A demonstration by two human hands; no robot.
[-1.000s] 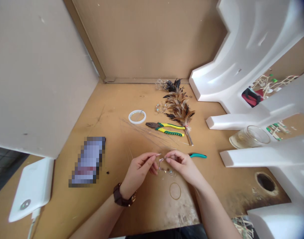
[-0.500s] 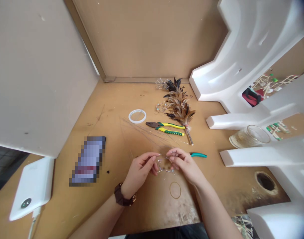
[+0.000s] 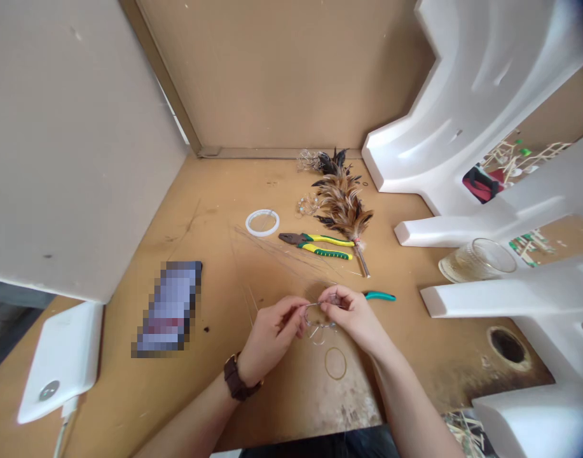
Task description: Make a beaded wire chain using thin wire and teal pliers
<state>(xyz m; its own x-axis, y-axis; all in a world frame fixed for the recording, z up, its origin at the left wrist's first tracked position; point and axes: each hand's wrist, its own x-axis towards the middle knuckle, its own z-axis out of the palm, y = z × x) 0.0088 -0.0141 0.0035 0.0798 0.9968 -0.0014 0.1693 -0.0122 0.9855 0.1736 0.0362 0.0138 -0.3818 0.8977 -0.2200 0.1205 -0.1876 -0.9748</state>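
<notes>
Between my two hands is a small beaded wire piece [image 3: 325, 324], bent into loops with pale beads. My left hand [image 3: 280, 323], with a dark watch on its wrist, pinches one end of its wire between thumb and fingertips. My right hand [image 3: 346, 312] is closed on the other side of the piece, fingertips close to the left ones. Just below the hands a thin gold ring [image 3: 336, 363] lies flat on the table. A teal handle [image 3: 381, 296] pokes out beyond my right hand; the rest of that tool is hidden.
Yellow-green pliers [image 3: 315, 245], loose wires [image 3: 272, 251], a white ring [image 3: 262, 222], a feather duster [image 3: 343, 197] and a beaded wire bundle [image 3: 308, 204] lie ahead. A phone [image 3: 170, 305] and power bank [image 3: 60, 359] are left; a glass [image 3: 477, 261] stands right, among white plastic arms [image 3: 477, 299].
My fingertips have come closer together, my left hand shifting slightly right. The beaded wire piece has turned, and a loop now hangs lower beneath my hands.
</notes>
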